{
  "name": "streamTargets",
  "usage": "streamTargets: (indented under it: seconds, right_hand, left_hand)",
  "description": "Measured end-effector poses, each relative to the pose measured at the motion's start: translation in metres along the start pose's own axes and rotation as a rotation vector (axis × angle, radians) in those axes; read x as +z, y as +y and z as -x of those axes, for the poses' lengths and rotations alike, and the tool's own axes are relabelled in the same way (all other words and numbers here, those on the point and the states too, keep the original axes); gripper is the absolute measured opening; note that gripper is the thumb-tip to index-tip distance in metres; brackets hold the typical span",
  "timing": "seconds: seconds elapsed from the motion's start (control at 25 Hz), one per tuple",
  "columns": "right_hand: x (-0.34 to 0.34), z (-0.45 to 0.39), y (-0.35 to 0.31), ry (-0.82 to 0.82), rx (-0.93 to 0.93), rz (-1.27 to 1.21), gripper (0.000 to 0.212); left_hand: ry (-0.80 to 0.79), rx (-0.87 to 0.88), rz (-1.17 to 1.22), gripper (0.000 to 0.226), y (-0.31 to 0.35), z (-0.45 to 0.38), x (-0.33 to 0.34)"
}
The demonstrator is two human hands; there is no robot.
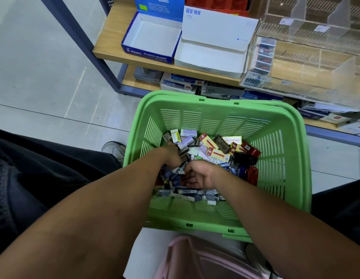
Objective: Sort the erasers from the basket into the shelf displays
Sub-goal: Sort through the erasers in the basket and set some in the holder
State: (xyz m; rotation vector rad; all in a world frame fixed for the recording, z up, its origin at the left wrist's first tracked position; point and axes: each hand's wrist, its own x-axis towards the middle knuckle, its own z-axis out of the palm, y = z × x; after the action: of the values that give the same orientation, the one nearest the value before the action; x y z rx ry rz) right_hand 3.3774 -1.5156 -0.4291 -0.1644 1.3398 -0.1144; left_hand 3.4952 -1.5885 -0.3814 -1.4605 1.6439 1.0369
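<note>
- Both my hands are down in the green basket (275, 158), right in the pile of erasers (207, 150).
- My left hand (172, 156) digs in, fingers buried; I can't tell its grip.
- My right hand (199, 174) is curled over small erasers, seemingly pinching one.
- On the shelf (108, 43), the blue box (151, 39) and white box (211, 55) sit open.

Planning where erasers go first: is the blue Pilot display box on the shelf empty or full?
Empty. The blue Pilot box stands open, showing only its bare white bottom.
</note>
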Motion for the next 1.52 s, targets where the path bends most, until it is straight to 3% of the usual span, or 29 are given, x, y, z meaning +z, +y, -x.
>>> streamTargets:
  seconds: [0.16,0.32,0.4,0.52,0.68,0.84,0.96,1.04,1.12,1.24,1.44,1.52]
  right_hand:
    - [0.002,0.004,-0.001,-0.037,0.037,0.152,0.016]
    - [0.002,0.004,-0.003,-0.079,-0.028,0.077,0.039]
    - [0.004,0.006,-0.009,-0.08,-0.084,0.098,0.037]
    - [0.005,0.008,-0.014,-0.044,-0.132,0.193,0.04]
    - [0.004,0.014,-0.011,0.059,-0.188,0.356,0.061]
    - [0.005,0.02,-0.01,0.131,-0.339,0.605,0.042]
    - [0.003,0.03,-0.014,0.096,-0.418,0.62,0.017]
    - [-0.006,0.04,-0.022,0.159,-0.428,0.682,0.006]
    - [-0.02,0.048,-0.029,0.227,-0.392,0.71,0.017]
    - [-0.042,0.059,-0.035,0.21,-0.356,0.759,0.017]
    - [-0.06,0.07,-0.039,0.188,-0.226,1.263,0.018]
    - [-0.058,0.076,-0.035,0.147,-0.073,1.463,0.007]
  left_hand:
    - [-0.066,0.041,-0.076,0.051,-0.006,0.0,-0.004]
    - [-0.063,0.062,-0.099,0.059,-0.009,-0.001,-0.003]
    - [-0.043,0.082,-0.108,0.062,-0.01,-0.002,-0.001]
    - [0.005,0.075,-0.004,0.065,-0.014,-0.003,0.001]
    - [-0.012,0.043,0.306,0.031,-0.017,0.001,-0.003]
    - [-0.002,0.06,0.27,0.025,-0.011,0.004,-0.004]
    - [0.052,0.085,0.06,0.034,-0.006,0.011,-0.011]
    - [0.067,0.099,-0.064,0.034,-0.002,0.015,-0.016]
    - [0.067,0.101,-0.146,0.033,0.0,0.02,-0.018]
    - [0.063,0.133,-0.271,0.04,-0.002,0.019,-0.012]
    - [0.008,0.161,-0.378,0.017,-0.005,0.011,0.002]
    - [-0.006,0.145,-0.398,0.024,-0.004,0.009,0.005]
